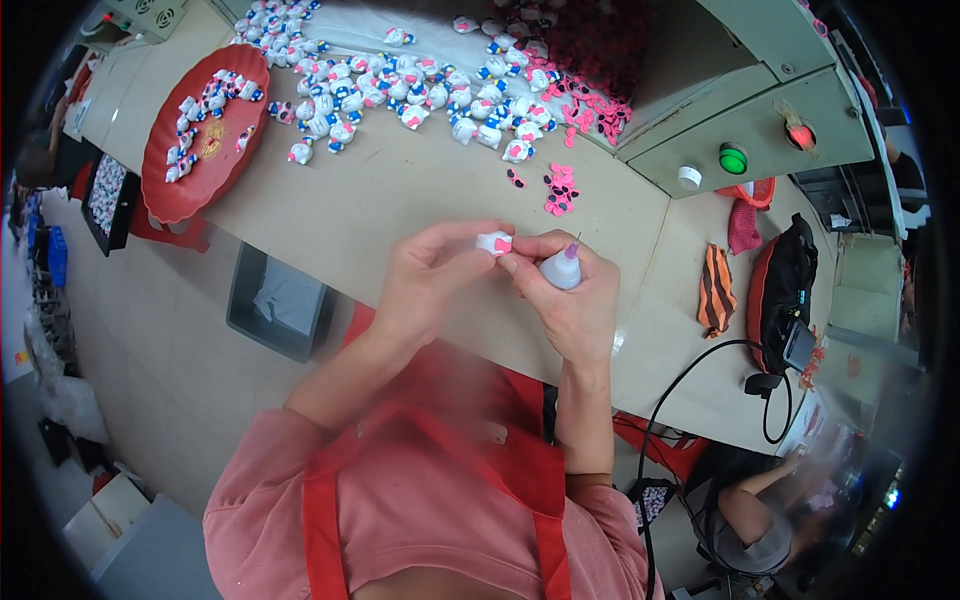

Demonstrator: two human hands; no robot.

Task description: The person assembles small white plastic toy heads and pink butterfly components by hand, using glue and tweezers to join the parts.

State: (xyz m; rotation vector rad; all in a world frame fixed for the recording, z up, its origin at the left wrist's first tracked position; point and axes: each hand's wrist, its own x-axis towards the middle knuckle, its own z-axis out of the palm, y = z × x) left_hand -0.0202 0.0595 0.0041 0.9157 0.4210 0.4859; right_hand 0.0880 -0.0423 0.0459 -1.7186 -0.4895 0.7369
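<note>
A person in a pink top and red apron works at a beige worktop [400, 200], seen from above. The left hand [425, 275] pinches a small white figurine [493, 242] with a pink bow between thumb and fingertips, holding it just above the near edge of the worktop. The right hand [575, 300] meets it there, its fingers closed around a small white squeeze bottle [560, 270] with a pale purple nozzle, while its fingertips touch the figurine. Farther back on the worktop lies a broad heap of similar white, blue and pink figurines [400, 85], and beside it a scatter of small pink bow pieces [560, 188]. A red oval tray [205, 185] at the left end holds more figurines. To the right stands a grey-green machine housing [750, 130] with a green button [733, 159] and a red button [800, 135]. A striped orange cloth [714, 290] and a black bag [785, 280] rest at the right end. A grey bin [280, 305] sits on the floor below.
</note>
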